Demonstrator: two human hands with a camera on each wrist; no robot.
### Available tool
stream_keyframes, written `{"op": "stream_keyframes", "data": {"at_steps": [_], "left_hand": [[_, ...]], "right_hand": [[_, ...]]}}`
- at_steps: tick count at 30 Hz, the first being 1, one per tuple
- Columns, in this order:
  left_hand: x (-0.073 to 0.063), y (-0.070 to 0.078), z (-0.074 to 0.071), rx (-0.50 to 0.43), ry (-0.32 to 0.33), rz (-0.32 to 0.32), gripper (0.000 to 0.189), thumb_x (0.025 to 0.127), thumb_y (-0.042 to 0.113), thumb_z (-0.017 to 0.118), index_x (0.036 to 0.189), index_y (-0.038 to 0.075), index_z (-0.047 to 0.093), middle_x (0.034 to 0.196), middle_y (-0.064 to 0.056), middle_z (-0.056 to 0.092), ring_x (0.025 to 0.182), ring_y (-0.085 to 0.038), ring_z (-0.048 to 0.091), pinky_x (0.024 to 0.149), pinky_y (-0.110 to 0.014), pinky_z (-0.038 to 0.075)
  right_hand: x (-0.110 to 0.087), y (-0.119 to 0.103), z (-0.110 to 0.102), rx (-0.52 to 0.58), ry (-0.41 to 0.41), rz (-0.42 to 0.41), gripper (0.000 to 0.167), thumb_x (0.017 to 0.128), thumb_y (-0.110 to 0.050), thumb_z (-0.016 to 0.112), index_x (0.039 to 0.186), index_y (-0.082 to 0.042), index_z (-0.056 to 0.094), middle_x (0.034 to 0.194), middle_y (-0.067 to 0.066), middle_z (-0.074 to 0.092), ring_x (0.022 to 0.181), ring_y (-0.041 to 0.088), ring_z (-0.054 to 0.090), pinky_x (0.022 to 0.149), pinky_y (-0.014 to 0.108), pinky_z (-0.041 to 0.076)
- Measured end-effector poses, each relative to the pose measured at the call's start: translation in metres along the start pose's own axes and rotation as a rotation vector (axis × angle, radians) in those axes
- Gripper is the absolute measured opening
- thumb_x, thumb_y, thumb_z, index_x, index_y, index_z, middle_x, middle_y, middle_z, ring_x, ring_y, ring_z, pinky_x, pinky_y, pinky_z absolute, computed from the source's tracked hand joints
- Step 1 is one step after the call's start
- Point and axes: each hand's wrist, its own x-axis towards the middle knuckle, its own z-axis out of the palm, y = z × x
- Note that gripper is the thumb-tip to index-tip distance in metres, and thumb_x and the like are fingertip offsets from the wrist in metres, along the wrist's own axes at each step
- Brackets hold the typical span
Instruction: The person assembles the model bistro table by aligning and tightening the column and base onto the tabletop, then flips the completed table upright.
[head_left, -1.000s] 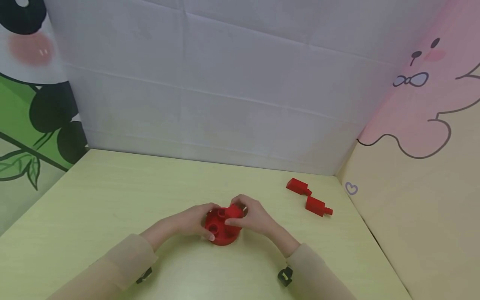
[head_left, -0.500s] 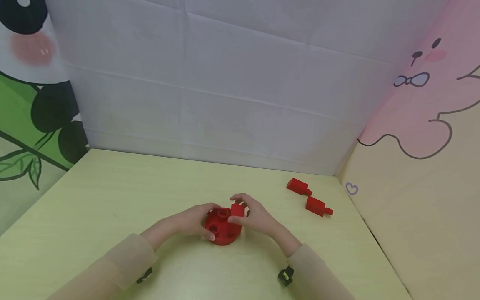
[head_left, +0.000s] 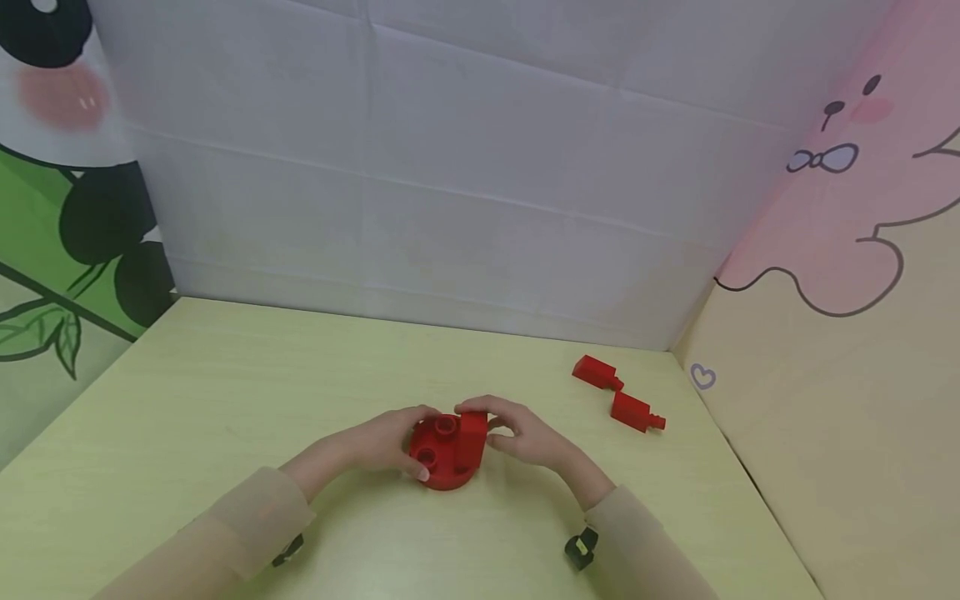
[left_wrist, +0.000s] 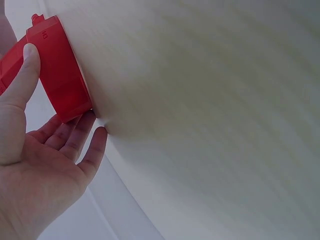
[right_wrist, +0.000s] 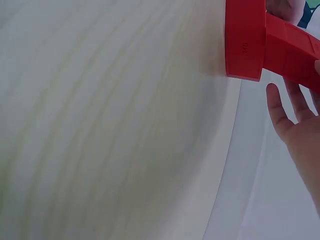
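Observation:
A round red base (head_left: 442,479) with raised ring-shaped sockets lies on the table in the head view. My left hand (head_left: 382,442) grips its left side, thumb at the near rim and fingers round the far side. In the left wrist view that thumb (left_wrist: 30,60) lies on the base's wall. A red block (head_left: 472,437) stands upright on the right part of the base. Its lower end is hidden. My right hand (head_left: 525,433) is beside the block, index finger stretched along its top and thumb drawn back to its right. The right wrist view shows loosely spread fingers (right_wrist: 278,107) by the block.
Two red blocks with narrow stepped pegs, one farther back (head_left: 596,372) and one nearer (head_left: 632,412), lie at the table's right. A pale wall sheet (head_left: 450,167) rises behind the light wood table (head_left: 262,367). Printed panels flank both sides.
The red block, tilted between my right thumb and fingers earlier, now stands upright on the base. My right thumb has moved off its front to the right. The left hand stays in place.

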Motion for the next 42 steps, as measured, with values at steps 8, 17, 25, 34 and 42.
{"op": "stream_keyframes", "data": {"at_steps": [8,17,25,34,42], "left_hand": [[0.0,0.0,0.0,-0.001,0.001,-0.006,0.077,0.069,0.026,0.084,0.134,0.011,0.044,0.121,0.002,0.056,0.112,-0.019,0.051,0.087,-0.039,0.05],[-0.001,0.001,-0.001,0.008,0.0,0.018,0.077,0.07,0.025,0.083,0.134,0.009,0.044,0.123,0.001,0.056,0.112,-0.02,0.052,0.087,-0.038,0.05],[-0.002,0.002,-0.002,0.005,0.0,0.037,0.076,0.071,0.025,0.083,0.134,0.008,0.044,0.122,0.0,0.056,0.112,-0.02,0.052,0.086,-0.037,0.05],[-0.001,0.001,-0.002,-0.001,0.001,0.043,0.076,0.07,0.025,0.083,0.133,0.007,0.044,0.121,-0.001,0.057,0.11,-0.021,0.053,0.087,-0.038,0.049],[-0.001,0.002,-0.002,0.006,0.001,0.037,0.076,0.071,0.025,0.083,0.133,0.007,0.044,0.121,-0.001,0.057,0.111,-0.021,0.053,0.085,-0.037,0.051]], "right_hand": [[-0.004,0.007,-0.003,-0.033,0.056,0.024,0.043,0.086,-0.007,0.061,0.128,-0.013,0.052,0.124,-0.003,0.055,0.114,0.015,0.051,0.091,0.036,0.05],[-0.01,0.007,0.0,-0.048,0.138,0.079,0.038,0.083,-0.015,0.072,0.118,-0.012,0.056,0.111,-0.008,0.058,0.104,0.011,0.055,0.087,0.039,0.051],[-0.013,0.003,0.01,-0.071,0.216,0.187,0.039,0.077,-0.027,0.078,0.107,-0.019,0.054,0.102,-0.01,0.06,0.097,0.01,0.057,0.084,0.037,0.051],[-0.016,-0.001,0.006,-0.062,0.088,0.136,0.068,0.077,-0.022,0.078,0.135,-0.019,0.043,0.125,-0.006,0.053,0.112,0.011,0.049,0.089,0.042,0.048],[-0.018,0.003,-0.003,-0.097,-0.008,-0.026,0.051,0.082,-0.006,0.07,0.129,-0.016,0.052,0.131,-0.006,0.052,0.12,0.012,0.048,0.09,0.036,0.049]]}}
